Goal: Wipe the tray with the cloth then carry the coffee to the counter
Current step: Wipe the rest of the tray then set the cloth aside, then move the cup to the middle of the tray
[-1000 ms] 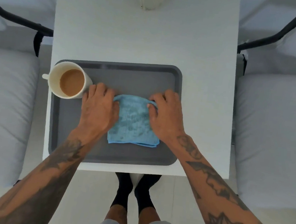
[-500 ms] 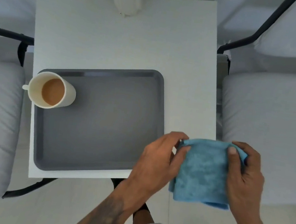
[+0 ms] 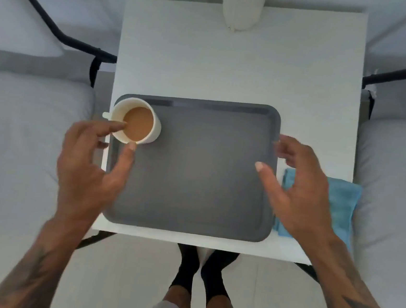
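Observation:
A grey tray (image 3: 203,169) lies on the white table (image 3: 239,57). A cream mug of coffee (image 3: 138,123) stands in the tray's far left corner, handle pointing left. The blue cloth (image 3: 340,208) lies on the table's right edge, beside the tray and partly behind my right hand. My left hand (image 3: 90,167) hovers open over the tray's left edge, with its fingertips at the mug's near rim. My right hand (image 3: 298,191) is open over the tray's right edge, holding nothing.
Grey cushioned seats (image 3: 22,147) flank the table on both sides, with black metal frames (image 3: 59,36) behind. A white rounded object (image 3: 242,5) stands at the table's far edge. My feet in black socks (image 3: 199,271) are below the near edge.
Both hands wiped the tray with the cloth, carried it off to the right and let it go on the table's right edge. Now they are open at the tray's two sides.

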